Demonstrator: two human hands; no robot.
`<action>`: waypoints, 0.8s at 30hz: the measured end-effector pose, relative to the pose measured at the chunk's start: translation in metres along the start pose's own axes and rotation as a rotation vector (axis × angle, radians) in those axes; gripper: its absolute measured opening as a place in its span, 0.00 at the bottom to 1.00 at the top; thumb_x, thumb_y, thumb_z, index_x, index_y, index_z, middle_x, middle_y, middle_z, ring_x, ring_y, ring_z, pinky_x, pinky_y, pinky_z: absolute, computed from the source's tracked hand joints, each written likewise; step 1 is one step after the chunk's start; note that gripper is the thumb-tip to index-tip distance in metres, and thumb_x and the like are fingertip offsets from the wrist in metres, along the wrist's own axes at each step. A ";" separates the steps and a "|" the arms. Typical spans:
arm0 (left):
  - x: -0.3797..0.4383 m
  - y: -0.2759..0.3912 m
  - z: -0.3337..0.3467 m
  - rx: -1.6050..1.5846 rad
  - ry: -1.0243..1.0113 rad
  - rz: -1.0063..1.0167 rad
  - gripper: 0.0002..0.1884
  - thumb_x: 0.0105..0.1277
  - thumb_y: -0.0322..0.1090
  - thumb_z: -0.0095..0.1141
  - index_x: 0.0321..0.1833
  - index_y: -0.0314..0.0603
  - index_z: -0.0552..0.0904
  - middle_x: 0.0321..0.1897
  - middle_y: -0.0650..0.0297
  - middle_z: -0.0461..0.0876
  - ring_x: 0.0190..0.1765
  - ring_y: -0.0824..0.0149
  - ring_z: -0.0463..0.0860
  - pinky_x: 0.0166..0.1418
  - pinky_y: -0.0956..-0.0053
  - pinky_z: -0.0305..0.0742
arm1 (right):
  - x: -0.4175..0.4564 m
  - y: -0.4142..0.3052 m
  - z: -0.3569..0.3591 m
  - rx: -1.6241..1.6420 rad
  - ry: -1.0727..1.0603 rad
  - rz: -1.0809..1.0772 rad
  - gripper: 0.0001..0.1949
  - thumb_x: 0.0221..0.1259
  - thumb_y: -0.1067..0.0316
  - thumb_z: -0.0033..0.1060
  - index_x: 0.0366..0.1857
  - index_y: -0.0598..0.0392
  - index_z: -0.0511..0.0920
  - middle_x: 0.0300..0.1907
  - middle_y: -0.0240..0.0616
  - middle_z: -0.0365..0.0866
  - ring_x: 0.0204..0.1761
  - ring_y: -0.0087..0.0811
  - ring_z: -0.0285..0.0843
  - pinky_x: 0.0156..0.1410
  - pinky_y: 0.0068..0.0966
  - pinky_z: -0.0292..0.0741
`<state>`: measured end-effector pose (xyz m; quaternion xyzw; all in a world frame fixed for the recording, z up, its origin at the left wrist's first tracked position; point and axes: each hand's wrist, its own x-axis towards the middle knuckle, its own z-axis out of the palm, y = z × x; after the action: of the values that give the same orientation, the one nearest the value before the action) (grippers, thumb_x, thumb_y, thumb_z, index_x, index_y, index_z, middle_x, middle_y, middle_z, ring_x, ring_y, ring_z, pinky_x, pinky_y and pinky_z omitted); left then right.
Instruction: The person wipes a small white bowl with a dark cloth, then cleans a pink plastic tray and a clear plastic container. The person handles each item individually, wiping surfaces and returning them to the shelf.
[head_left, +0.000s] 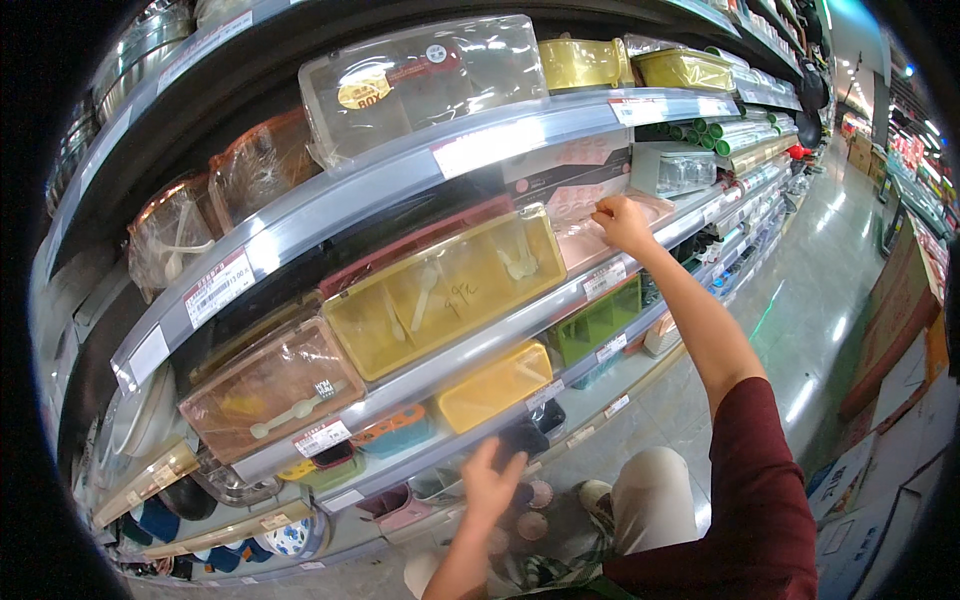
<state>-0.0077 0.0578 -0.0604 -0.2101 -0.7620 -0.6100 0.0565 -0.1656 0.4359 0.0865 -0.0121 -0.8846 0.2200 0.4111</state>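
My right hand (622, 223) is at the middle shelf, its fingers curled at the clear wrapping of a pink plastic box (581, 240); how firmly they grip it is hard to tell. Left of it stands a yellow divided seasoning box (442, 292) with small spoons, wrapped in film. A pinkish-brown wrapped box (274, 390) stands further left. My left hand (491, 476) hangs lower, slightly blurred, fingers apart, in front of the lower shelf near a dark item (525, 439). An orange-yellow box (495, 386) stands just above that hand.
A large clear box (427, 82) and amber containers (262, 161) stand on the upper shelf. Green-ended rolls (731, 139) and a clear-fronted container (675, 171) are at the right. Price-tag rails (495, 146) jut along the shelf fronts. Cardboard boxes (885, 337) stand across the tiled aisle (802, 330).
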 end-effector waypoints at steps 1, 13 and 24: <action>0.000 0.002 0.000 0.008 -0.005 0.008 0.05 0.54 0.25 0.59 0.32 0.34 0.77 0.20 0.68 0.77 0.19 0.79 0.73 0.22 0.82 0.67 | -0.005 0.001 -0.006 0.005 -0.036 0.002 0.11 0.48 0.65 0.62 0.30 0.62 0.80 0.28 0.48 0.80 0.31 0.40 0.79 0.38 0.30 0.74; 0.001 0.009 0.000 -0.051 -0.068 -0.128 0.14 0.52 0.33 0.63 0.38 0.31 0.77 0.31 0.55 0.81 0.34 0.68 0.78 0.40 0.73 0.72 | -0.019 0.000 -0.039 0.120 -0.406 -0.097 0.08 0.46 0.72 0.63 0.31 0.61 0.81 0.30 0.44 0.82 0.33 0.35 0.79 0.40 0.27 0.74; 0.002 0.004 0.002 -0.033 -0.020 0.001 0.05 0.54 0.26 0.59 0.30 0.34 0.76 0.19 0.68 0.76 0.19 0.78 0.72 0.22 0.82 0.68 | -0.019 0.003 -0.038 -0.155 -0.333 -0.255 0.07 0.49 0.69 0.55 0.33 0.54 0.81 0.33 0.41 0.80 0.41 0.43 0.77 0.46 0.36 0.73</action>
<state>-0.0077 0.0613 -0.0567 -0.2175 -0.7523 -0.6202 0.0460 -0.1257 0.4488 0.0930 0.1050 -0.9489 0.0965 0.2815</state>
